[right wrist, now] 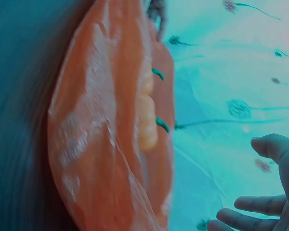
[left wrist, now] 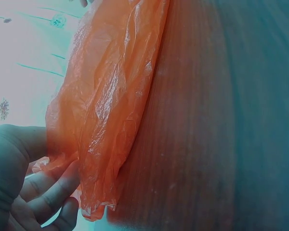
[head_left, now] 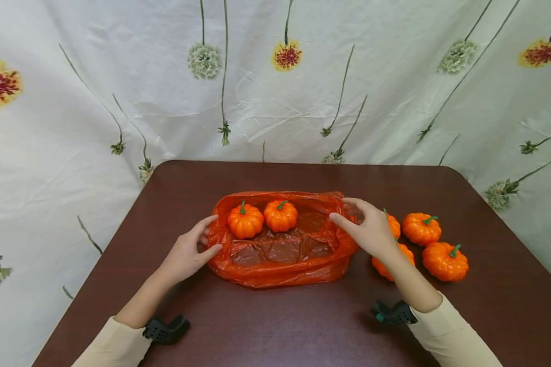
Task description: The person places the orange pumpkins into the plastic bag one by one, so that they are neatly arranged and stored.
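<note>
An orange plastic bag lies spread with its mouth up in the middle of the table. Inside, toward its left and back, sit two small orange pumpkins with green stems. My left hand holds the bag's left rim, thumb and fingers curled about the thin plastic. Over the bag's right rim is my right hand, its fingers spread. In the right wrist view that hand appears apart from the plastic, with nothing in its grasp.
Several more pumpkins stand to the right of the bag, some partly hidden behind my right hand and forearm. The dark brown table ends at a white flower-print cloth behind it. A black wrist device sits on each forearm.
</note>
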Available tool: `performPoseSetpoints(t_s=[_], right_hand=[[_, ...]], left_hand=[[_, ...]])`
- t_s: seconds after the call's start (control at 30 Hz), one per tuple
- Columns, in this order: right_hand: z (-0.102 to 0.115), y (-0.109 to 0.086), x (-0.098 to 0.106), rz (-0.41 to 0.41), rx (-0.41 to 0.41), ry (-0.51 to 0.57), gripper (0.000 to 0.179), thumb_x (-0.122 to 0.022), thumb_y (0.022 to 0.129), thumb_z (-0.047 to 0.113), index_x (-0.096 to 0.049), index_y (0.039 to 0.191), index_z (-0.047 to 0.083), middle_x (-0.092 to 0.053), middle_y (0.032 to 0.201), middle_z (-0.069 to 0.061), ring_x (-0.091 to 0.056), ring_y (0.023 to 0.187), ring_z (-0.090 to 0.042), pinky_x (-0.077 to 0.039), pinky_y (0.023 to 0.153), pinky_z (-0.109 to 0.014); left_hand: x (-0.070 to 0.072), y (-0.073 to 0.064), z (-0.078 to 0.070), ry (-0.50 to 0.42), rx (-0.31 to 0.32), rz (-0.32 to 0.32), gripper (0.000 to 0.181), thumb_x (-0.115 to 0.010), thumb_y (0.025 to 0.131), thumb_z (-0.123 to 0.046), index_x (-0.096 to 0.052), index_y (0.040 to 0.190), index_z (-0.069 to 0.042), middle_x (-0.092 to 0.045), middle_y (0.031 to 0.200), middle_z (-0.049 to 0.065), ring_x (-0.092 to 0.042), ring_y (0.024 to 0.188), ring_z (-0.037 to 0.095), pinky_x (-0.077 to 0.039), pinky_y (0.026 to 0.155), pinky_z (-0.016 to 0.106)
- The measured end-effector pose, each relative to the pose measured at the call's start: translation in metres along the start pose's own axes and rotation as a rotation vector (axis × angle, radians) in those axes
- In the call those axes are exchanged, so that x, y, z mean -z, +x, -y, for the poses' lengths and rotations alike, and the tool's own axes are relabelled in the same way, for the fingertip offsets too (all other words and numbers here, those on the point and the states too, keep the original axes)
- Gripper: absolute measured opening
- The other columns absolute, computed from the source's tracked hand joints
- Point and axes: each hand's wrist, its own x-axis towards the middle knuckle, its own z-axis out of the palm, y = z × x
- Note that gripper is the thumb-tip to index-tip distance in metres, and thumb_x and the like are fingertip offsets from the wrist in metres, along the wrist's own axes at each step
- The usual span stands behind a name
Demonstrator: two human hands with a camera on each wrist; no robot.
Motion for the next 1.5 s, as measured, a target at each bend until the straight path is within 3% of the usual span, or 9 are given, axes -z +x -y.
performPoseSetpoints(t_s=[0.2, 0.5, 0.57, 0.8, 1.07, 1.2, 1.3, 1.37, 1.5], right_hand=[[-0.011, -0.005, 0.021, -0.044, -0.015, 0.023, 0.059, -0.065, 0.091, 0.048, -0.057, 0.133, 0.007, -0.063, 0.117, -0.014, -0.058, 0.104, -0.027, -0.048, 0.08, -0.043], [-0.041, -0.018, 0.054, -0.133, -0.08, 0.017, 0.058, -0.064, 0.092, 0.047, -0.057, 0.132, 0.006, -0.063, 0.114, -0.013, -0.055, 0.106, -0.028, -0.045, 0.079, -0.035], [-0.049, -0.02, 0.063, -0.16, -0.098, 0.003, 0.057, -0.063, 0.092, 0.047, -0.058, 0.132, 0.006, -0.064, 0.112, -0.009, -0.055, 0.106, -0.027, -0.043, 0.081, -0.035], [-0.079, -0.028, 0.091, -0.21, -0.168, -0.021, 0.061, -0.062, 0.093, 0.048, -0.054, 0.135, 0.005, -0.054, 0.096, 0.026, -0.051, 0.106, -0.018, -0.039, 0.081, -0.03], [-0.104, -0.031, 0.112, -0.246, -0.231, 0.028, 0.063, -0.063, 0.092, 0.046, -0.051, 0.137, 0.002, -0.054, 0.089, 0.034, -0.05, 0.084, 0.006, -0.046, 0.062, -0.015], [-0.117, -0.028, 0.123, -0.246, -0.234, 0.05, 0.058, -0.064, 0.092, 0.044, -0.053, 0.136, 0.006, -0.053, 0.092, 0.035, -0.05, 0.086, 0.01, -0.044, 0.064, -0.013], [-0.126, -0.025, 0.128, -0.201, -0.241, 0.011, 0.062, -0.063, 0.093, 0.045, -0.05, 0.139, 0.006, -0.053, 0.1, 0.028, -0.045, 0.09, 0.012, -0.041, 0.073, -0.017], [-0.131, -0.023, 0.129, -0.156, -0.246, -0.02, 0.067, -0.061, 0.093, 0.047, -0.045, 0.142, 0.003, -0.057, 0.113, 0.012, -0.046, 0.095, 0.006, -0.043, 0.081, -0.028], [-0.139, -0.019, 0.13, -0.061, -0.26, -0.044, 0.075, -0.057, 0.095, 0.048, -0.036, 0.146, -0.003, -0.045, 0.136, -0.024, -0.048, 0.116, -0.028, -0.038, 0.091, -0.056]], left_hand=[[-0.001, -0.001, 0.0, -0.002, 0.005, -0.006, 0.061, -0.073, 0.088, -0.013, -0.044, 0.141, -0.004, -0.054, 0.104, 0.011, -0.058, 0.084, 0.02, -0.05, 0.074, 0.036], [0.0, 0.0, -0.002, -0.005, -0.005, 0.001, 0.061, -0.073, 0.088, -0.012, -0.044, 0.142, -0.005, -0.054, 0.104, 0.011, -0.059, 0.084, 0.02, -0.05, 0.072, 0.033], [0.0, 0.0, -0.002, -0.003, -0.008, -0.001, 0.061, -0.073, 0.088, -0.011, -0.044, 0.141, -0.004, -0.055, 0.104, 0.011, -0.059, 0.084, 0.02, -0.05, 0.071, 0.034], [0.0, -0.001, -0.002, 0.014, -0.009, -0.002, 0.061, -0.073, 0.088, -0.011, -0.044, 0.141, -0.004, -0.054, 0.104, 0.011, -0.058, 0.084, 0.02, -0.049, 0.071, 0.034], [-0.002, 0.0, -0.001, 0.01, -0.012, -0.008, 0.061, -0.073, 0.088, -0.012, -0.044, 0.141, -0.004, -0.055, 0.103, 0.011, -0.058, 0.083, 0.02, -0.049, 0.071, 0.035], [-0.003, 0.0, -0.001, 0.004, -0.005, -0.001, 0.062, -0.073, 0.088, -0.012, -0.044, 0.142, -0.004, -0.055, 0.104, 0.011, -0.058, 0.084, 0.02, -0.049, 0.072, 0.034], [-0.002, 0.0, -0.001, 0.004, -0.009, -0.001, 0.062, -0.073, 0.088, -0.011, -0.044, 0.141, -0.004, -0.055, 0.104, 0.011, -0.058, 0.084, 0.02, -0.049, 0.072, 0.034], [-0.002, 0.0, 0.0, 0.006, -0.012, -0.001, 0.062, -0.073, 0.088, -0.011, -0.044, 0.141, -0.003, -0.055, 0.104, 0.011, -0.059, 0.084, 0.02, -0.05, 0.072, 0.033], [-0.001, 0.0, -0.001, 0.007, -0.003, 0.002, 0.062, -0.073, 0.088, -0.012, -0.044, 0.141, -0.003, -0.054, 0.104, 0.011, -0.059, 0.084, 0.02, -0.05, 0.072, 0.033]])
